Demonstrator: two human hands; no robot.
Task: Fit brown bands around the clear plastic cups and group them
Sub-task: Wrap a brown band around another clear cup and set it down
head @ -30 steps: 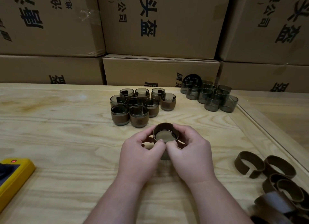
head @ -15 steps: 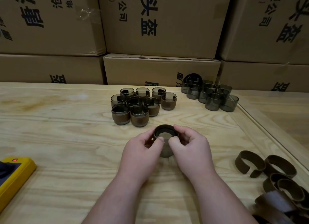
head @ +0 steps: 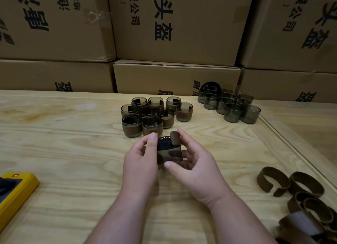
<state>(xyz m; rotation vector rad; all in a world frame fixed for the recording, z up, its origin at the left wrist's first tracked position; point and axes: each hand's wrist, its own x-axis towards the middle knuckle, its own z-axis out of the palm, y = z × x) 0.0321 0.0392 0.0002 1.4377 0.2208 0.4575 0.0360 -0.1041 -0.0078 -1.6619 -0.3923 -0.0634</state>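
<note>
Both hands hold one clear cup (head: pixel 168 150) tipped on its side just above the wooden table (head: pixel 73 152). A brown band (head: pixel 175 137) is partly wrapped round it, one end sticking up. My left hand (head: pixel 141 158) grips the cup's left side, thumb near its rim. My right hand (head: pixel 193 161) holds the right side, fingers on the band and thumb under the cup. Several banded cups (head: pixel 155 114) stand grouped just beyond my hands. Several bare clear cups (head: pixel 229 105) cluster at the back right. Loose brown bands (head: pixel 295 191) lie at the right.
Stacked cardboard boxes (head: pixel 175 25) wall off the far side of the table. A yellow device (head: pixel 16 192) lies at the left edge. A raised wooden rim (head: pixel 284 140) runs along the table's right side.
The cup was upright between my fingers with the band round it; now it is tipped on its side and lifted slightly farther away, and one band end stands free.
</note>
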